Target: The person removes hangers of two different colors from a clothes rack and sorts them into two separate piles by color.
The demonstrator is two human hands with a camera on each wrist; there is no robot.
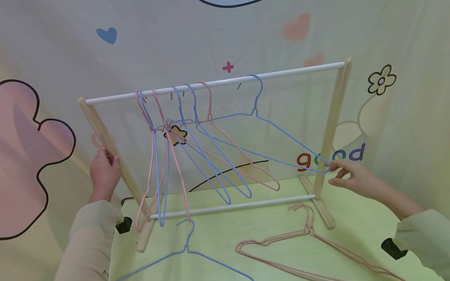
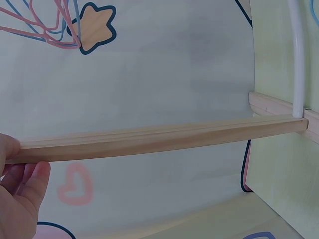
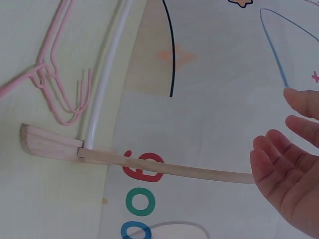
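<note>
Several hangers on rod; your L hand grips post, your R hand, w/ loose fingers, touches blue hanger's corner.

Soft, subdued light here, greying the pale printed fabric backdrop, warmer towards far right; left wrist view bows the slim white rod!

Left hand grips rack; right hand touches blue hanger.
</note>
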